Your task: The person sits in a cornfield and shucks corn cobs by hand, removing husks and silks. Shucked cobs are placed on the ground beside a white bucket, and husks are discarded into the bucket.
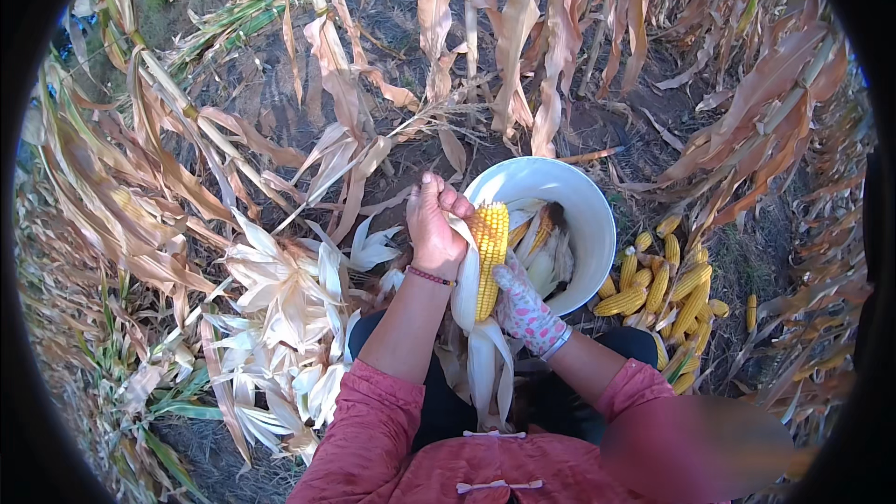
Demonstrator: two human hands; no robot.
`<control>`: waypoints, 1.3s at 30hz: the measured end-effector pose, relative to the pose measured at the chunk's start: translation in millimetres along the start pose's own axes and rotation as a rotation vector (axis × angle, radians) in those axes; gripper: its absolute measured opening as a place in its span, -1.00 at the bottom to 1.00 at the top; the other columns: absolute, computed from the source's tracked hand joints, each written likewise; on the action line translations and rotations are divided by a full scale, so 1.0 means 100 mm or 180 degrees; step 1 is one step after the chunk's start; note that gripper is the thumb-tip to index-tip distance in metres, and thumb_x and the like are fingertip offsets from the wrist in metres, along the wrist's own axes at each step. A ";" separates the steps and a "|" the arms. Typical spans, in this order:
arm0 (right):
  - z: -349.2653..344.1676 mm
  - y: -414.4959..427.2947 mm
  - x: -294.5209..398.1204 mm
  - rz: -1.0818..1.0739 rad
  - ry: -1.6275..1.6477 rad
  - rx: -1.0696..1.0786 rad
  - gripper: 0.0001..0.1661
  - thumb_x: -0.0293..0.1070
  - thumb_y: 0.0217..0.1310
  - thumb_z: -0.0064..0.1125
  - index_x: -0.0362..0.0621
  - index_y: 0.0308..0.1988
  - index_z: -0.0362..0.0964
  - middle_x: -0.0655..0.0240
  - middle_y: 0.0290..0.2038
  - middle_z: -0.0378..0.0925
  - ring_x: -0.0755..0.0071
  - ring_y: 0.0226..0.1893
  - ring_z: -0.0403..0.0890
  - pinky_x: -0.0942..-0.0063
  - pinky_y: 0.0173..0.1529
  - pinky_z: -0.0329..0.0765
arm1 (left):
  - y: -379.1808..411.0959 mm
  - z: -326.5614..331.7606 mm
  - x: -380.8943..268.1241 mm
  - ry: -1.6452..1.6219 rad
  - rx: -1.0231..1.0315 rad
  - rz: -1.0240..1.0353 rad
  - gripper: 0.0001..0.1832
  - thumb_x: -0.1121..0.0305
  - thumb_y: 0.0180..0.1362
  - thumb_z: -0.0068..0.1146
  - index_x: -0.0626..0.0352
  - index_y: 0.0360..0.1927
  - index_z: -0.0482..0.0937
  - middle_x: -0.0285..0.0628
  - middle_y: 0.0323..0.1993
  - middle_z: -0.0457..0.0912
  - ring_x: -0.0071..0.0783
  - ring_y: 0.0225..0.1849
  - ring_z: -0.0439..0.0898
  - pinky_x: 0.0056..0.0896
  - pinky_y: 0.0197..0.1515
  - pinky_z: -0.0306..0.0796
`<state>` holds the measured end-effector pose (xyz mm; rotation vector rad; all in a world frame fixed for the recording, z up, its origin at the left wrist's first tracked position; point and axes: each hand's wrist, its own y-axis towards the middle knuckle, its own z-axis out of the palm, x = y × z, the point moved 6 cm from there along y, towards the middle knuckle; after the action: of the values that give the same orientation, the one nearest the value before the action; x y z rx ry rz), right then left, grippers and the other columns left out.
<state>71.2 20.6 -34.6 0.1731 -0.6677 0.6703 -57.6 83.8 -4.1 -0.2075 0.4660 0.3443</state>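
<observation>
Before my chest is an ear of yellow corn, held upright with its kernels largely bare. My bare left hand, with a beaded bracelet at the wrist, is closed on a pale strip of husk along the ear's left side. My right hand, in a white glove with pink spots, grips the ear low on its right side, the thumb against the kernels. More peeled husk hangs beneath the ear. Just beyond my hands a white bucket holds ears partly in husk.
Bare yellow cobs lie heaped on the ground right of the bucket. Stripped husks are piled at my left. Dry corn stalks stand ahead, and others lean in from the right. A blurred patch covers the lower right.
</observation>
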 end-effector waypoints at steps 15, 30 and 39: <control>-0.64 -0.11 1.51 -0.1909 -0.0255 -0.1407 -0.56 -0.16 0.18 0.17 -0.16 -0.02 0.35 0.28 -0.20 0.48 0.31 -0.20 0.55 0.34 -0.07 0.54 | -0.57 -0.10 0.40 0.3848 0.1856 -0.1602 -0.49 -0.02 0.24 -0.03 0.30 -0.06 0.45 -0.21 -0.35 0.49 -0.51 -0.36 0.50 -0.50 -0.27 0.42; -0.38 -0.20 1.39 -0.1903 -0.0252 -0.1088 -0.55 -0.22 0.16 0.16 -0.27 -0.05 0.30 0.23 -0.26 0.50 0.34 -0.30 0.60 0.38 -0.18 0.60 | -0.91 -0.02 1.09 0.3067 0.1741 -0.1468 -0.64 0.58 -0.01 0.10 0.29 -0.06 0.48 -0.40 -0.25 0.52 -0.71 -0.31 0.46 -0.62 -0.25 0.36; -0.66 -0.23 1.37 -0.0671 0.0812 -0.0900 -0.63 -0.16 0.28 0.05 -0.16 -0.03 0.34 0.29 -0.25 0.52 0.41 -0.32 0.60 0.44 -0.23 0.59 | -1.08 0.27 1.09 0.4588 0.3082 -0.0253 -0.68 0.55 -0.07 0.10 0.27 -0.15 0.52 -0.20 -0.33 0.62 -0.42 -0.36 0.60 -0.44 -0.30 0.45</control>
<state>199.4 97.1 0.9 -0.1023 -0.4835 0.3813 84.2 21.6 -18.9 0.5376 1.9670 -0.2066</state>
